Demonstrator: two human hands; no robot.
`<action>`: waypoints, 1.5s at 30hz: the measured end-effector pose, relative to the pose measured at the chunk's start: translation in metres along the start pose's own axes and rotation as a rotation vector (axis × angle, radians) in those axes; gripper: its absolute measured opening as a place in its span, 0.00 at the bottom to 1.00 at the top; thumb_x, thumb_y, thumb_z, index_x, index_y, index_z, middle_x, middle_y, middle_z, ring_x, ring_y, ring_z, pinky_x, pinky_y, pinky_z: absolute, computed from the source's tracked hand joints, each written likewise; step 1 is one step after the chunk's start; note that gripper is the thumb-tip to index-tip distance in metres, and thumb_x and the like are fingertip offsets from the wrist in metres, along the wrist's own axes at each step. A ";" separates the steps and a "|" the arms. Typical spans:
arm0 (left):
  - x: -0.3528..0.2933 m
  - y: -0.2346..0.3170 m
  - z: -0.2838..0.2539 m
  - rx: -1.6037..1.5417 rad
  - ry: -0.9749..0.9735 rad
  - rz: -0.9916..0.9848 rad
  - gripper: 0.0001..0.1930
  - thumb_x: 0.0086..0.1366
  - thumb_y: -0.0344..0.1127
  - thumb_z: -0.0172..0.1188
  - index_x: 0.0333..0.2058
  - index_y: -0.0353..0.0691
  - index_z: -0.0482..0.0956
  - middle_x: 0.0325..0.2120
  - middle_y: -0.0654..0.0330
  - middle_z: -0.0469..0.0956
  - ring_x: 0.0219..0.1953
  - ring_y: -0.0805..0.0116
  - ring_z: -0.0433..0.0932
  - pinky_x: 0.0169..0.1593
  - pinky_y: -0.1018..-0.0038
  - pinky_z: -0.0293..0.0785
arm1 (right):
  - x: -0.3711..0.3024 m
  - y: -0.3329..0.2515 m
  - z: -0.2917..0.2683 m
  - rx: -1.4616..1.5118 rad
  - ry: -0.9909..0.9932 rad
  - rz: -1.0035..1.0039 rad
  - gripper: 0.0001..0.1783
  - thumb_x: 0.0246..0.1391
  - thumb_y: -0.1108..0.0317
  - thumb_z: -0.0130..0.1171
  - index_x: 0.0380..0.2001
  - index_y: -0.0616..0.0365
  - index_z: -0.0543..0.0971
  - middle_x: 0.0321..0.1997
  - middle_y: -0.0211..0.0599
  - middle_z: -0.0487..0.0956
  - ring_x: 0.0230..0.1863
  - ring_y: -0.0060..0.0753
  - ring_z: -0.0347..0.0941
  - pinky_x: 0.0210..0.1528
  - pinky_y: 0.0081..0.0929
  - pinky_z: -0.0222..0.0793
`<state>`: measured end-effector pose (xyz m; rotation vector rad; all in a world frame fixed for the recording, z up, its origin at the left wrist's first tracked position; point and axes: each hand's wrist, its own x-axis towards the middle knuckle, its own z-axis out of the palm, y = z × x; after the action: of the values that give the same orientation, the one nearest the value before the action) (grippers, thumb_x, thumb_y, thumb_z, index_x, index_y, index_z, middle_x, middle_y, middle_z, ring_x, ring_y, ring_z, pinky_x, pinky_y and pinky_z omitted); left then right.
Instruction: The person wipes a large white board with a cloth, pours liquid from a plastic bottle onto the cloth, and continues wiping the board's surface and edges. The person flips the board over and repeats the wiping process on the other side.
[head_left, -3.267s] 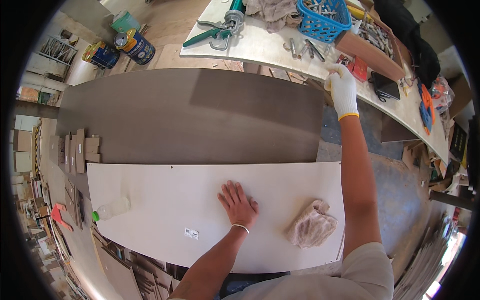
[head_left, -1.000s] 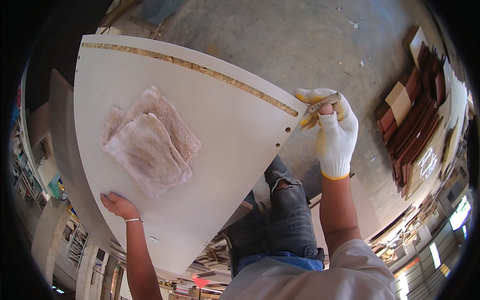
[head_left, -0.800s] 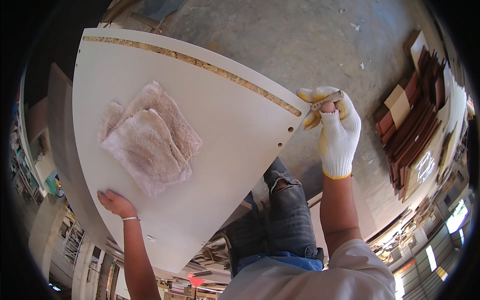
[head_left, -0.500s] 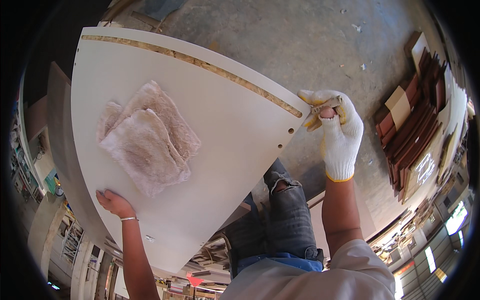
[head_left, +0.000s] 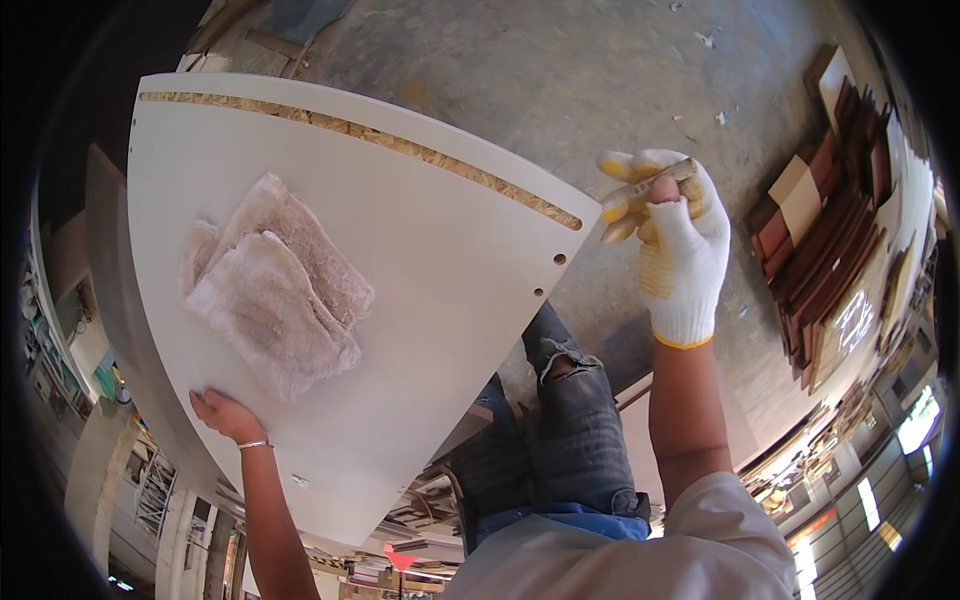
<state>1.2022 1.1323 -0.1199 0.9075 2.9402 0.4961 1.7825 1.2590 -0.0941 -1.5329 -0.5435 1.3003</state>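
Note:
A large white panel (head_left: 440,300) lies in front of me, with a long groove (head_left: 370,135) showing chipboard along its far edge and two round holes near its right corner. A crumpled pinkish-beige cloth (head_left: 280,290) rests on it. My bare left hand (head_left: 232,417), with a bracelet at the wrist, grips the panel's left edge; the fingertips are partly hidden there. Just off the right corner, my right hand (head_left: 680,230) wears a white knit glove with yellow trim, its thumb tip bare. Pinched between thumb and fingers is a small flat greyish piece (head_left: 683,170), whose kind I cannot make out.
Stacked reddish-brown boards (head_left: 825,250) stand to the right on the concrete floor (head_left: 560,80), where scraps are scattered. My legs in torn dark jeans (head_left: 575,430) are close to the panel's near right edge. More boards and racks line the left side.
My right hand has come away from the panel's right corner, still pinching the small piece. Panel and cloth sit slightly further left in view. My left hand keeps its place on the edge.

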 end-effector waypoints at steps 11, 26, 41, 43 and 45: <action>0.004 -0.008 -0.002 0.022 0.011 0.055 0.35 0.72 0.47 0.44 0.68 0.23 0.62 0.69 0.36 0.63 0.68 0.44 0.67 0.70 0.59 0.63 | 0.000 -0.026 -0.007 -0.573 -0.149 0.218 0.07 0.57 0.69 0.65 0.35 0.61 0.81 0.24 0.23 0.73 0.24 0.13 0.64 0.26 0.18 0.57; 0.005 -0.022 -0.004 0.014 0.007 0.050 0.36 0.72 0.49 0.43 0.69 0.24 0.61 0.70 0.37 0.61 0.69 0.44 0.66 0.71 0.59 0.62 | 0.008 -0.045 0.004 -0.850 -0.175 0.287 0.10 0.53 0.67 0.67 0.34 0.64 0.85 0.21 0.29 0.74 0.26 0.18 0.67 0.30 0.25 0.65; -0.006 -0.005 -0.004 0.012 -0.023 0.039 0.34 0.74 0.45 0.42 0.69 0.23 0.59 0.70 0.36 0.60 0.70 0.41 0.64 0.72 0.57 0.59 | 0.004 -0.053 0.014 -0.888 -0.119 0.303 0.06 0.53 0.72 0.64 0.32 0.66 0.83 0.21 0.28 0.73 0.25 0.15 0.65 0.28 0.23 0.63; -0.004 -0.006 -0.005 0.034 -0.018 0.048 0.34 0.74 0.45 0.42 0.69 0.23 0.59 0.70 0.36 0.60 0.70 0.41 0.63 0.72 0.57 0.59 | 0.004 -0.052 0.014 -0.911 -0.121 0.286 0.06 0.53 0.72 0.65 0.32 0.65 0.83 0.21 0.27 0.73 0.25 0.15 0.64 0.28 0.22 0.62; -0.005 -0.006 -0.005 0.041 -0.019 0.047 0.34 0.74 0.45 0.42 0.69 0.23 0.59 0.70 0.36 0.60 0.70 0.41 0.63 0.72 0.57 0.60 | 0.003 -0.049 0.013 -0.895 -0.123 0.257 0.06 0.53 0.72 0.65 0.32 0.65 0.83 0.21 0.26 0.73 0.26 0.15 0.64 0.28 0.22 0.62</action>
<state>1.2025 1.1237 -0.1168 0.9815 2.9284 0.4274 1.7848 1.2858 -0.0507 -2.3117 -1.1391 1.4327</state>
